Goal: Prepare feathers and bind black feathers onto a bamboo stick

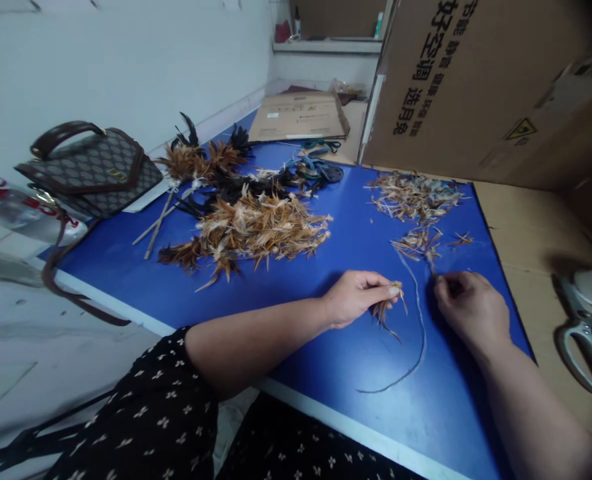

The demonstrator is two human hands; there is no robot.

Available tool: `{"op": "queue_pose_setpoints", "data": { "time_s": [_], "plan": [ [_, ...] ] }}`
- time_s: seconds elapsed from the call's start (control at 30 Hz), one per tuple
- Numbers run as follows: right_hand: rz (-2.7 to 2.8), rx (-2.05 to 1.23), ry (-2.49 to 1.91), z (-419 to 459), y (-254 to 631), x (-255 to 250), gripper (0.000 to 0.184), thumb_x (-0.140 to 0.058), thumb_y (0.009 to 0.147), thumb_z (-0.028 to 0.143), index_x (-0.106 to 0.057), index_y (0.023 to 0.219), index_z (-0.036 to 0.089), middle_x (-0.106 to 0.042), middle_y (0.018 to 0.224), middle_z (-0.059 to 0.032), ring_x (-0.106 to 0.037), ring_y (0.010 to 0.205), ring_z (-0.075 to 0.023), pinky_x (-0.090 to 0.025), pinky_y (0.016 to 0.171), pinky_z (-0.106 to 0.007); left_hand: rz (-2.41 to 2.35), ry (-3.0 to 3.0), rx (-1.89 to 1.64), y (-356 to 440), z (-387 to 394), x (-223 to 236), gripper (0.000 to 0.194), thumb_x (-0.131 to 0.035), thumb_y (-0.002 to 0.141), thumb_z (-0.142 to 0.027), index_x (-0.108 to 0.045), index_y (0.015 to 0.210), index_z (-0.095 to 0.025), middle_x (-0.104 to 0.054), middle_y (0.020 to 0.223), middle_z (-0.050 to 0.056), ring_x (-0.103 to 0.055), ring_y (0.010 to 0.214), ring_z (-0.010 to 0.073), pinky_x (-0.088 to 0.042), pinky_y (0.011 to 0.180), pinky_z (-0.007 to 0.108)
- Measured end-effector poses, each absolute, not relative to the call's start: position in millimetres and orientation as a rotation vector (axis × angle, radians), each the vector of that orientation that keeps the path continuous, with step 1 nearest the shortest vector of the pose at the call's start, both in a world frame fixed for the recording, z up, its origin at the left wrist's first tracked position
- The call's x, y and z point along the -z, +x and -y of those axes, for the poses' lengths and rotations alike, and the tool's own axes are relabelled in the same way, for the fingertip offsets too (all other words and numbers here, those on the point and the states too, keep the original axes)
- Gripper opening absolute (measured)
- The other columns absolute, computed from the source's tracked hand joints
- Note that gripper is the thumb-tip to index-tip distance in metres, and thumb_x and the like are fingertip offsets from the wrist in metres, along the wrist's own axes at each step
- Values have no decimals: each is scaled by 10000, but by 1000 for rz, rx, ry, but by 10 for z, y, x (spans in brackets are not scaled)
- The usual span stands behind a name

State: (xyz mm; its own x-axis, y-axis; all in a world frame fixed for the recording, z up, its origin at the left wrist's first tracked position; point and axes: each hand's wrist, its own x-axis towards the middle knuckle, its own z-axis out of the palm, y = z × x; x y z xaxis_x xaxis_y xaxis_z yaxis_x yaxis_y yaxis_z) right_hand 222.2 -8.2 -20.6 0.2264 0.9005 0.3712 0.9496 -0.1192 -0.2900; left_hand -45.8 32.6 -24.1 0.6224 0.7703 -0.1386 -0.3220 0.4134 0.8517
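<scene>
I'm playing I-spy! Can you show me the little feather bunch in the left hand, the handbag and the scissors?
Feather bunch [381, 311], head view: its hanging brown feathers.
Handbag [99, 163], head view: its front flap.
Scissors [587, 328], head view: near the handles' pivot.

On the tabletop [301, 363], a feather heap [256, 227] left of the middle, loose feathers [413, 197] to the right. A string [424, 337] between left hand [351, 298] and right hand [476, 310]. At the far left, a bottle [26, 212] beside a bag [93, 163]. Behind the loose feathers, cardboard [469, 127]. Scissors [587, 350] at the far right.
</scene>
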Motion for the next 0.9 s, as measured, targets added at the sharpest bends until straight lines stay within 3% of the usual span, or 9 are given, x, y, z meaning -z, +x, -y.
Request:
{"op": "queue_pose_setpoints", "data": {
  "time_s": [0.17, 0.47, 0.63, 0.77, 0.9],
  "plan": [
    [1763, 222, -1835, 36, 2208, 133, 348, -639, 1040, 388, -828, 1257, 192, -774, 1163, -188, -721, 839, -283, -575, 757, -433, -587, 882, -725, -438, -332, 241, 545, -1056, 712, -558, -846, 938, -109, -798, 939, 74, -697, 796, 113, -546, 808, 300],
    [2121, 177, -1834, -443, 2219, 47, 362, -592, 1072, 382, -905, 1163, 223, -778, 1161, -185, -731, 896, -306, -594, 826, -448, -579, 905, -719, -427, -349, 228, 534, -1047, 716, -559, -828, 916, -114, -779, 894, 59, -677, 772, 114, -518, 772, 287],
    [2062, 182, -1842, -555, 2207, 29, 290, -592, 1061, 343, -838, 1030, 194, -775, 1092, -188, -709, 912, -296, -574, 852, -428, -560, 911, -736, -420, -359, 229, 585, -1052, 695, -618, -822, 909, -124, -774, 875, 50, -674, 764, 112, -520, 757, 275],
    [1964, 206, -1806, -442, 2207, -133, 288, -584, 1075, 435, -772, 1044, 218, -753, 1039, -163, -699, 929, -296, -587, 875, -435, -573, 954, -835, -415, -364, 260, 534, -973, 821, -619, -819, 963, -128, -777, 914, 64, -683, 765, 115, -553, 750, 281],
    [1957, 63, -1662, -202, 2114, -294, 223, -606, 1078, 448, -715, 1000, 270, -755, 951, -118, -719, 863, -296, -587, 814, -441, -669, 1199, -1144, -442, -373, 227, 370, -822, 1000, -517, -823, 954, -150, -778, 987, 89, -690, 775, 134, -591, 747, 311]
  ]
}}
